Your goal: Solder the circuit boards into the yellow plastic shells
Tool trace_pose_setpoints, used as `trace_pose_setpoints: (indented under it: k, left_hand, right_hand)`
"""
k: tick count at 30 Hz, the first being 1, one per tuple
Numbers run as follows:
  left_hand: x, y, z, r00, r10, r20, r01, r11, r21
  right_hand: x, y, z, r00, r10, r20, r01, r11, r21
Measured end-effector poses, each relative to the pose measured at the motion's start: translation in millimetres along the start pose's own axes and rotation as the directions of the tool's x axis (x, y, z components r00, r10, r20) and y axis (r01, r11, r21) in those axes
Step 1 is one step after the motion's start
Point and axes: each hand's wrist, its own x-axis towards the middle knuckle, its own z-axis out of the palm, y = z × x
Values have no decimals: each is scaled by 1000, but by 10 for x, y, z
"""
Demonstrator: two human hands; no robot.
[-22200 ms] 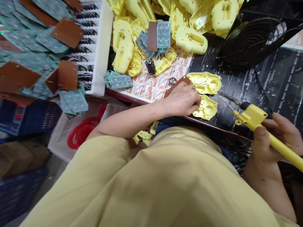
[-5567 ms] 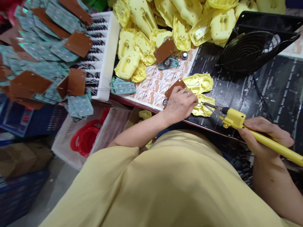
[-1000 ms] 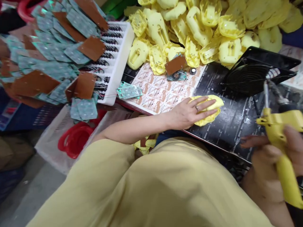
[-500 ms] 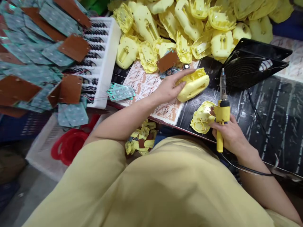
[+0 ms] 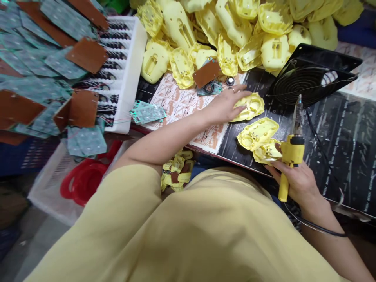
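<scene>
My left hand [image 5: 226,105] lies flat on a yellow plastic shell [image 5: 251,106] on the black mat, fingers spread over it. My right hand [image 5: 293,180] grips a yellow soldering iron [image 5: 289,154] with its tip pointing up and away. The same hand's fingers touch a small yellow shell half [image 5: 266,152]. Another open yellow shell half [image 5: 258,133] lies just left of the iron. A brown circuit board with a small speaker [image 5: 208,76] rests beyond my left hand.
A heap of yellow shells [image 5: 235,27] fills the back. A black fan [image 5: 305,80] stands at the right. A white tray [image 5: 123,74] and piled green and brown circuit boards [image 5: 44,66] lie left. A red coil [image 5: 79,184] sits in a crate below.
My left hand has set the closed yellow shell down and now presses an open shell. A second shell half lies on the mat, and my right hand with the iron moved slightly right.
</scene>
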Motion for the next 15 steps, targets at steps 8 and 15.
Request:
trace_pose_setpoints:
  k: [8,15]
  left_hand:
    - [-484,669,-23,827,387,409,-475,869,137]
    - [-720,824,166,799,583,150,-591,714,374]
  right_hand:
    - [-105,56,-85,995,-43,-92,45,999,25]
    - [-326,155,-151,974,56,-220,-103,973,-209]
